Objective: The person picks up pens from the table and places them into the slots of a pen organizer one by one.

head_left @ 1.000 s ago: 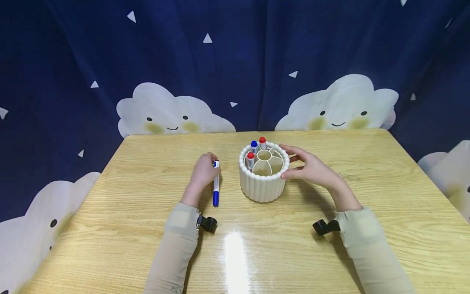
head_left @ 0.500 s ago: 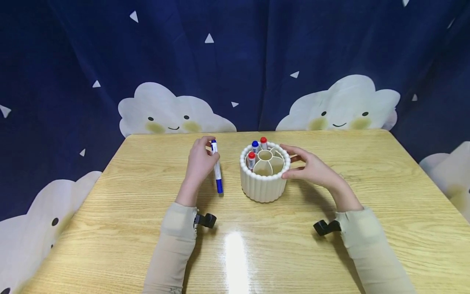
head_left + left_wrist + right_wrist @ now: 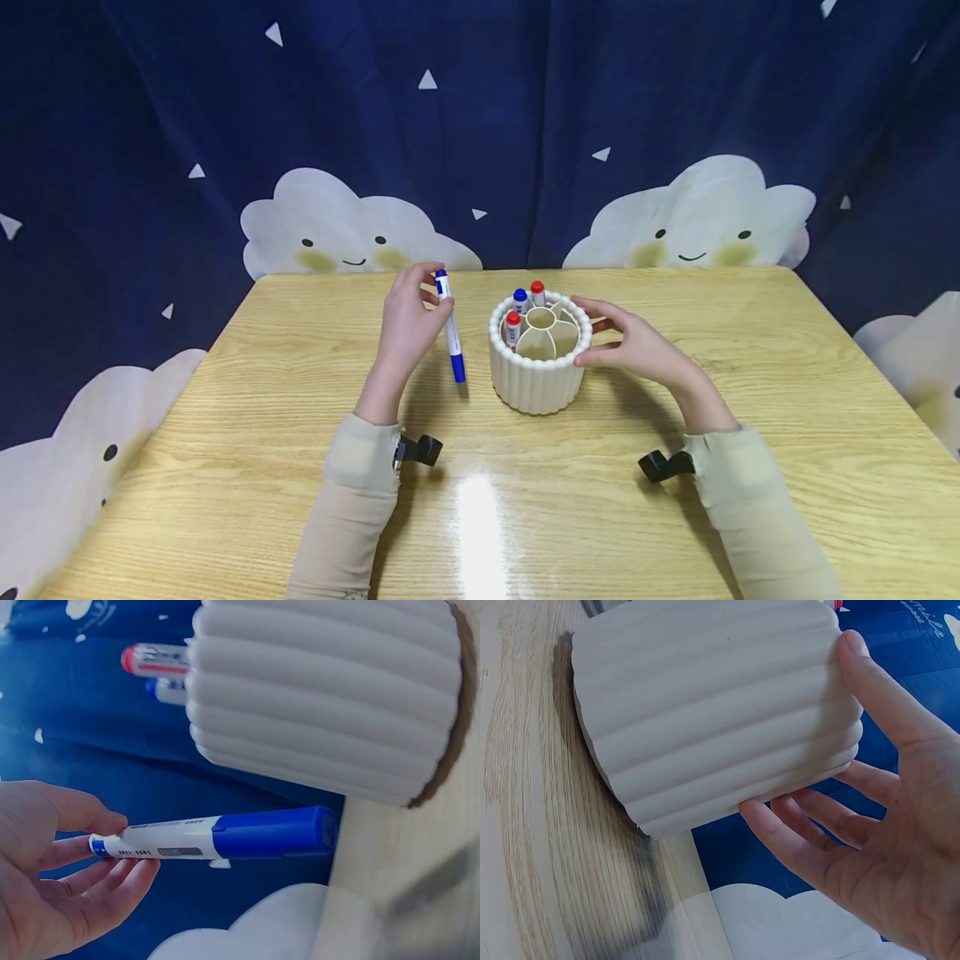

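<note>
My left hand [image 3: 407,327] pinches a white and blue whiteboard marker [image 3: 453,337] near its upper end, between thumb and fingers. The marker hangs at a slight tilt above the table, its blue cap [image 3: 274,832] pointing down, to the left of a cream pen holder [image 3: 536,387]. That ribbed round holder stands upright on the table. My right hand [image 3: 637,343] grips its right side, thumb [image 3: 855,646] at the near side and fingers curved around the far side. Two red markers [image 3: 513,330] and one blue marker [image 3: 520,302] stand in its left and back compartments.
A light wooden table [image 3: 247,467] lies under everything. Behind its far edge hangs a dark blue curtain [image 3: 510,125] with white clouds and triangles. A black wrist camera [image 3: 427,450] sits at the left sleeve, another black camera [image 3: 654,466] at the right.
My left hand has lifted the blue marker off the table, moved away from me and tilted it, its cap end shifting right toward the holder. The right hand and holder have stayed put.
</note>
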Motion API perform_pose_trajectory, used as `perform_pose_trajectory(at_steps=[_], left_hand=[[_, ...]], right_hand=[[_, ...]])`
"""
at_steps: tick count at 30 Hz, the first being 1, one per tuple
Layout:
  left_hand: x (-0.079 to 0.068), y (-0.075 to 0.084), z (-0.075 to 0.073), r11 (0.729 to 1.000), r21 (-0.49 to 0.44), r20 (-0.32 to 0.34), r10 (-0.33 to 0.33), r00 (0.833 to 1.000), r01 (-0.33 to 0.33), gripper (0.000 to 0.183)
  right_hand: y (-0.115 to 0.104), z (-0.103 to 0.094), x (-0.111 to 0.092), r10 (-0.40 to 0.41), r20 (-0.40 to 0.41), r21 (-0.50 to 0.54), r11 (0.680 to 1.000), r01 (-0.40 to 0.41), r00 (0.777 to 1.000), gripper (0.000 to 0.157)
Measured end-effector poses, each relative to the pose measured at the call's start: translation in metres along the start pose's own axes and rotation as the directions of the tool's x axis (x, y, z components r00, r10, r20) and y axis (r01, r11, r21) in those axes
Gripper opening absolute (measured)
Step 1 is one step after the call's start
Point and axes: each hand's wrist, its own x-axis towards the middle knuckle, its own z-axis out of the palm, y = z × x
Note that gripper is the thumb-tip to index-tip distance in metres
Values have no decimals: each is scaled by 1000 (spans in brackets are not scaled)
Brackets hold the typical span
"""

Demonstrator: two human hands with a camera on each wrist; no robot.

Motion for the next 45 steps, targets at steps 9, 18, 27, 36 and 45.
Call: perform_pose_trajectory(at_steps=[9,18,27,36,45], left_hand=[[-4,28,-7,995,-17,-34,101,994,-102,43],[-8,48,-10,985,-36,-61,168,984,-170,42],[-13,68,-8,970,-88,-63,222,973,-227,44],[-16,80,4,943,-190,-84,262,961,-274,41],[-16,85,16,896,-233,-163,346,924,-377,37]], right_hand=[[0,0,1,-5,-2,-5,1000,5,1000,80],[-1,0,-1,6,-1,-6,1000,-6,1000,80],[0,0,0,-6,-5,-16,1000,6,1000,79],[1,0,0,-8,-5,-11,1000,8,1000,78],[2,-1,0,-2,-2,-20,1000,2,1000,78]])
